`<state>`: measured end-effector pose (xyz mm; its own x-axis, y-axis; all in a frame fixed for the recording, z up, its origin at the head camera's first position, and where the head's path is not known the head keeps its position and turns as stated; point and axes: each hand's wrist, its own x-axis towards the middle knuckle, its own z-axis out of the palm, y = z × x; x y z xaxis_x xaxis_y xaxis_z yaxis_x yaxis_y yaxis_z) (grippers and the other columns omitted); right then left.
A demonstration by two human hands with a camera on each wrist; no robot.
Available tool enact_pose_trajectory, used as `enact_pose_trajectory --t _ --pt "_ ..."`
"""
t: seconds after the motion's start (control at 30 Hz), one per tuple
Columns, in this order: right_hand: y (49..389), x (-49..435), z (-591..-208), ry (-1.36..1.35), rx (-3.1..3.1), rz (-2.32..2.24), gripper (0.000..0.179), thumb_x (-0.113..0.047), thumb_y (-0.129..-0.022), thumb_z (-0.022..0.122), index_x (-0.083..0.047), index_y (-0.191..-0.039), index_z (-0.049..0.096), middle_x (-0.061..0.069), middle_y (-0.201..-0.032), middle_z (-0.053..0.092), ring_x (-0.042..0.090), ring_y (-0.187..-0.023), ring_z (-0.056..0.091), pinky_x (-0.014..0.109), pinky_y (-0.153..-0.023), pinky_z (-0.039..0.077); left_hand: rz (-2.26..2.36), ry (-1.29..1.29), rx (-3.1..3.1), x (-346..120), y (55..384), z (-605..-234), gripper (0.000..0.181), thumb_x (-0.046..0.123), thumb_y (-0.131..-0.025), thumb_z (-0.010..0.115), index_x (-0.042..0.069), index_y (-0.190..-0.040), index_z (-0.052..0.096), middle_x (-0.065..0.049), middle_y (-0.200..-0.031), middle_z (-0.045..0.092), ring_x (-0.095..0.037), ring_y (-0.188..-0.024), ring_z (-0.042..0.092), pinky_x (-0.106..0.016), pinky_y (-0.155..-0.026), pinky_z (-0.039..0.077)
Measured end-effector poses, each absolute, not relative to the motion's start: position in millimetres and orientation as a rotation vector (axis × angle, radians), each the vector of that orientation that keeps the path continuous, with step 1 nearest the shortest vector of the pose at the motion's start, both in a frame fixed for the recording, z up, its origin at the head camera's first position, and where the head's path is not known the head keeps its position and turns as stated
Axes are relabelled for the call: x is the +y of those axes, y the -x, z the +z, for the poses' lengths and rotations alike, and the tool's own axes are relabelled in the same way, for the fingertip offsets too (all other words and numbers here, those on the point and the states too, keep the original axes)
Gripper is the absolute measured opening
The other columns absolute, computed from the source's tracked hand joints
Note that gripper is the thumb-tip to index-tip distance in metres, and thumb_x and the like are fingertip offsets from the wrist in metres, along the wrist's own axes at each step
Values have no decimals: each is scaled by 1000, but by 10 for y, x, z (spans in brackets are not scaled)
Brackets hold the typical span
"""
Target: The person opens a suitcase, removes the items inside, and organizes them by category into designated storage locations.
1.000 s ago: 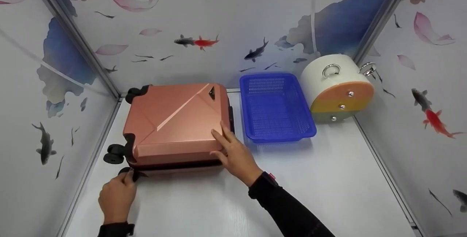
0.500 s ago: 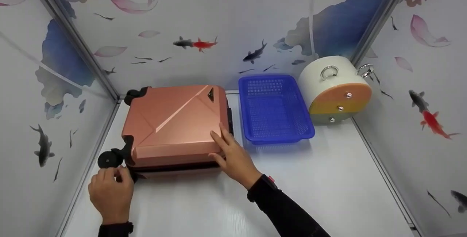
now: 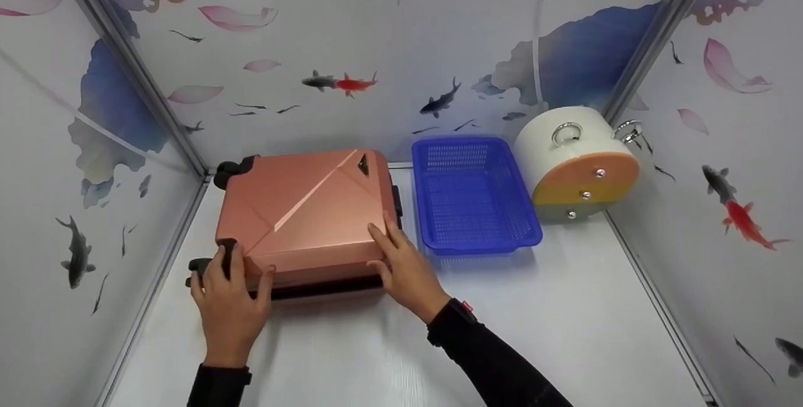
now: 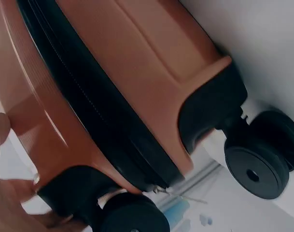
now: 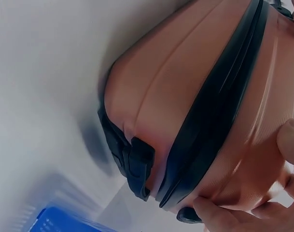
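A rose-pink hard-shell suitcase point(image 3: 320, 206) lies flat on the white table. My left hand point(image 3: 231, 310) rests at its front left corner, fingers spread over the black corner guard and thumb on the front edge. At the front right corner my right hand point(image 3: 411, 276) touches the shell with fairly straight fingers. The left wrist view shows the black zipper band point(image 4: 96, 111), with a small metal pull point(image 4: 159, 189) by the wheel end. Black wheels point(image 4: 257, 171) stick out there. A black handle point(image 5: 137, 166) shows on the opposite end in the right wrist view.
A blue plastic basket point(image 3: 478, 250) stands right of the suitcase. Beside it is a white rounded box point(image 3: 533, 137) with orange, yellow and green drawer fronts and metal rings. Printed panels point(image 3: 376, 31) enclose the table point(image 3: 533, 332) at the back and both sides.
My left hand has come away from the zipper end by the wheels and moved right and up onto the suitcase's corner, fingers now spread. My right hand stays at the right corner.
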<state>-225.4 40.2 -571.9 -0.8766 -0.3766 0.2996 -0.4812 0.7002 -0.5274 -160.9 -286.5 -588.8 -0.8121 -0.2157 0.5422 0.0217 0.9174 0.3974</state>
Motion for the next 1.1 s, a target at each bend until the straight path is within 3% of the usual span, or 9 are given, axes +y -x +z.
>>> enact_pose_trajectory --t 0.13,0.2,0.33,0.47,0.57,0.67,0.83,0.97,1.1 --pt "2194 319 -5669 -543 -2768 922 68 -30 -114 63 -20 -175 34 17 -186 18 47 -162 42 59 -116 54 -524 -196 -2418 -2673 1566 -5823 82 53 -95 83 0 -153 60 -38 -143 56 -56 -134 56 -81 -120 27" --pt "2099 250 -5634 -475 -2792 908 70 -30 -113 64 -18 -175 34 21 -185 16 53 -162 38 61 -108 59 -550 -207 -2402 -2630 1556 -5751 78 55 -94 85 0 -146 66 -36 -137 58 -54 -129 57 -78 -116 31" --pt "1851 104 -5551 -474 -2862 860 76 -34 -109 69 -19 -175 34 25 -185 12 61 -162 29 62 -95 64 -605 -167 -2412 -2669 1617 -5636 71 52 -96 84 1 -143 69 -35 -154 52 -56 -141 52 -77 -118 33" --pt "1729 -5 -5572 -548 -2912 807 78 -37 -109 70 -23 -176 32 25 -185 10 62 -161 32 63 -93 64 -560 -143 -2583 -2660 1681 -5612 83 57 -101 75 2 -160 56 -34 -174 35 -64 -161 31 -80 -124 32" --pt "1775 -22 -5625 -567 -2905 778 76 -36 -108 69 -22 -175 34 26 -185 8 64 -160 31 60 -91 65 -482 -140 -2651 -2575 1690 -5635 93 64 -101 71 0 -165 47 -34 -174 35 -68 -160 27 -80 -122 35" --pt "1898 16 -5656 -560 -2878 762 74 -34 -109 69 -20 -174 38 27 -185 8 64 -160 31 61 -95 64 -413 -113 -2601 -2474 1668 -5656 95 66 -97 75 0 -162 52 -37 -169 42 -71 -154 34 -80 -118 40" --pt "2055 43 -5611 -500 -2878 726 75 -34 -109 70 -18 -174 36 26 -184 14 62 -160 36 64 -108 58 -388 -37 -2539 -2346 1548 -5623 81 61 -97 78 3 -152 65 -36 -155 56 -69 -135 49 -77 -109 46" --pt "1916 -104 -5468 -570 -2932 749 76 -42 -111 65 -20 -176 32 23 -185 14 59 -160 37 63 -110 57 -572 18 -2507 -2486 1529 -5564 54 44 -107 72 5 -144 72 -30 -145 64 -55 -118 53 -68 -103 44" --pt "1698 -284 -5390 -745 -2966 740 74 -50 -113 59 -26 -176 29 20 -186 14 56 -157 43 61 -109 59 -759 7 -2487 -2781 1669 -5520 46 35 -114 61 5 -148 69 -27 -159 59 -53 -140 51 -72 -114 38"
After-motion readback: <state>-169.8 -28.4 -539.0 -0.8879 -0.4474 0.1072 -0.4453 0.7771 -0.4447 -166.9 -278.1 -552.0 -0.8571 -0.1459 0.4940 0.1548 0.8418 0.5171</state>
